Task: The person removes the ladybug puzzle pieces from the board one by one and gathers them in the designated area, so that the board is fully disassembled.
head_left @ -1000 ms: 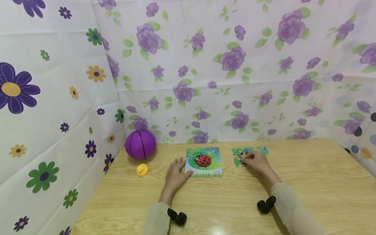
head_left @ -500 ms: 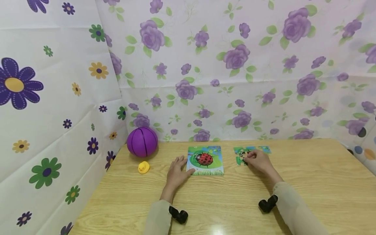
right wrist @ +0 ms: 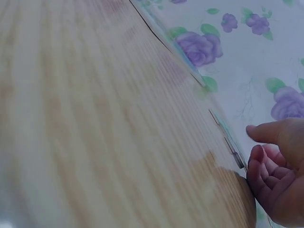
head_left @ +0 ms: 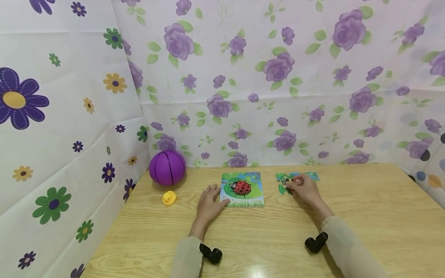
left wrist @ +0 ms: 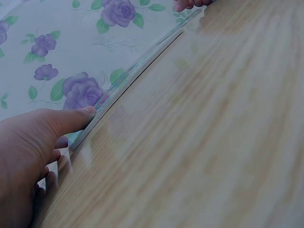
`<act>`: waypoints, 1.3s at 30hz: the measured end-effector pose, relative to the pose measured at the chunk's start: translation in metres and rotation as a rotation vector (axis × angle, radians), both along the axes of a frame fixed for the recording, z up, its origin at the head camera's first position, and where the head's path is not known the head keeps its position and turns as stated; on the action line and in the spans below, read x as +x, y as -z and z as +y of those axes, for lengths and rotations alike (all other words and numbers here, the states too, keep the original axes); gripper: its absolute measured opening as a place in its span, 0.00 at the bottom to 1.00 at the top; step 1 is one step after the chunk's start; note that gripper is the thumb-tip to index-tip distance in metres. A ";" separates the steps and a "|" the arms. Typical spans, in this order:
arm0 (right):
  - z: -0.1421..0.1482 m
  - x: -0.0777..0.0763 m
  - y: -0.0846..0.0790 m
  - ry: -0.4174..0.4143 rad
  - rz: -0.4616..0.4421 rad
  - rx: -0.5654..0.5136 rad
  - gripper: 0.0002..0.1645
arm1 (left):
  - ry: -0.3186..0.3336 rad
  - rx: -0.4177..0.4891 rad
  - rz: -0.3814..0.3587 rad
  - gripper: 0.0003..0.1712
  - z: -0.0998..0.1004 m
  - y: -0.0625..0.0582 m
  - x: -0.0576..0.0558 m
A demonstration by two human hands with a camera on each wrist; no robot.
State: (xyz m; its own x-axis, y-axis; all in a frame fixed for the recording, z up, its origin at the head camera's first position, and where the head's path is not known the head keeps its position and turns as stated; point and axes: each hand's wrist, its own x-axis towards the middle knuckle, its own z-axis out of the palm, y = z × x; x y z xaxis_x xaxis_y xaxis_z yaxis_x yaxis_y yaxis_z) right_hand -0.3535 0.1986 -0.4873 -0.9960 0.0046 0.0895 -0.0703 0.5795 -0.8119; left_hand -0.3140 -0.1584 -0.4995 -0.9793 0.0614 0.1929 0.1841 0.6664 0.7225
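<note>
My left hand [head_left: 207, 205] lies spread on the table at the left side of a square ladybug picture board [head_left: 256, 193], its thumb touching the lower left corner. In the left wrist view the thumb tip [left wrist: 89, 109] rests on the edge of the thin board [left wrist: 137, 66]. To the right, my right hand [head_left: 306, 189] is low over a partly assembled jigsaw puzzle [head_left: 281, 177], covering part of it. Seen from the right wrist, the thumb [right wrist: 263, 132] stands apart from the curled fingers [right wrist: 259, 175], right beside the flat pieces [right wrist: 227, 135], with nothing visible between them.
A purple ball [head_left: 167, 168] sits at the table's back left corner, with a yellow rubber duck [head_left: 169, 197] in front of it. The wooden table [head_left: 250, 235] meets a floral cloth backdrop [head_left: 222, 131] at its far edge. Another flowered cloth [head_left: 69, 162] hangs at the left.
My right hand's fingers have shifted slightly over the puzzle pieces, and thumb and forefinger have parted. The left hand stays beside the ladybug board. The head view has moved a little.
</note>
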 end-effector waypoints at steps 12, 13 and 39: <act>-0.045 -0.001 -0.006 -0.090 -0.031 -0.160 0.29 | -0.010 -0.007 0.007 0.38 -0.004 0.002 -0.001; -0.050 -0.001 -0.007 -0.103 -0.023 -0.156 0.29 | -0.012 -0.006 0.004 0.38 -0.005 0.002 -0.001; -0.138 -0.019 -0.012 -0.336 -0.130 -0.004 0.33 | 0.007 -0.011 -0.007 0.38 -0.001 -0.002 0.000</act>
State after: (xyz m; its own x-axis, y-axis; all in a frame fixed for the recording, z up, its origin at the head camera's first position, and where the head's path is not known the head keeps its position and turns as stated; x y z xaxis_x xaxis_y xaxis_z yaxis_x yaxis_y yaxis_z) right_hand -0.3725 0.0611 -0.4749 -0.9451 -0.3246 -0.0379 -0.1518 0.5387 -0.8287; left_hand -0.3138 -0.1597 -0.4971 -0.9801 0.0704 0.1858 0.1842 0.6729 0.7164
